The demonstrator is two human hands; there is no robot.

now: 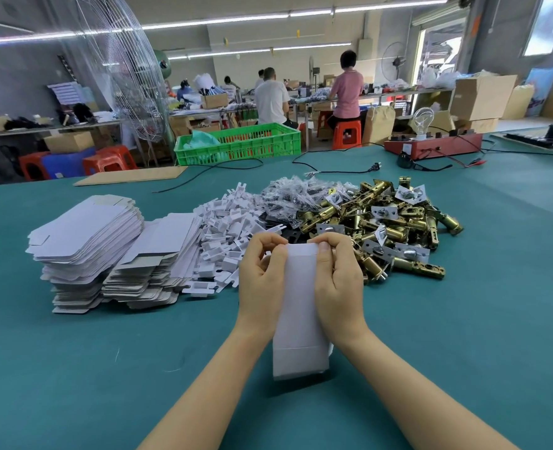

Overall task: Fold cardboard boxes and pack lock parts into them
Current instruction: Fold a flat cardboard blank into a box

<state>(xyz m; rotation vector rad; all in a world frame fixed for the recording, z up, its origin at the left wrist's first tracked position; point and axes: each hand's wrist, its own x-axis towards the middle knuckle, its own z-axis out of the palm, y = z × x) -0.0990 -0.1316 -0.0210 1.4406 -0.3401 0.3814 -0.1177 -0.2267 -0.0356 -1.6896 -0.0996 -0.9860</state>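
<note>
Between both hands [301, 280], gripped: plain white box [301, 319], far flap seemingly half-tucked.

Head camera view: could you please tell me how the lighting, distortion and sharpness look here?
Head view: even light from ceiling tubes and windows, soft shadows only; wide-angle bending curves the table edge and the forearms; the hands, left hand and right hand, and the white box are fairly sharp; the box face is near blown-out; the background workers look soft.
</note>
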